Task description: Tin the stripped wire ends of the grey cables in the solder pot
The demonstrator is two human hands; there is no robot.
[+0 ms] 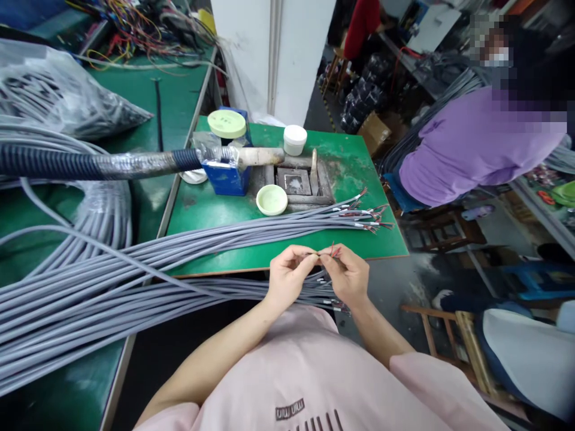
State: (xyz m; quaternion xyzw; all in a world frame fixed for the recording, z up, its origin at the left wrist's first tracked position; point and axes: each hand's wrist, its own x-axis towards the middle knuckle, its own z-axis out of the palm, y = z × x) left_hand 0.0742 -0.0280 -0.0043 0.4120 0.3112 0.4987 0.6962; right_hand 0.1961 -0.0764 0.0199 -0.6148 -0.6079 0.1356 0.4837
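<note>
My left hand point(291, 275) and my right hand point(347, 276) meet in front of my chest. Both pinch thin wires point(333, 251), some of them red, between thumb and fingertips. The exact strands in each grip are partly hidden by the fingers. Just beyond my hands, a bundle of grey cables point(242, 233) lies across the green table, its stripped ends point(371, 218) fanned out with white tags and fine coloured wires. A second bundle of grey cables point(202, 293) runs lower, under my hands, its ends showing below my right hand.
Behind the upper bundle, a square metal pot point(294, 181) is set into the green table point(359, 161). Around it are a ribbed hose point(148, 164), a blue box point(224, 179), a pale green dish point(272, 200) and a white tub point(295, 139). A person in purple point(476, 143) sits at right.
</note>
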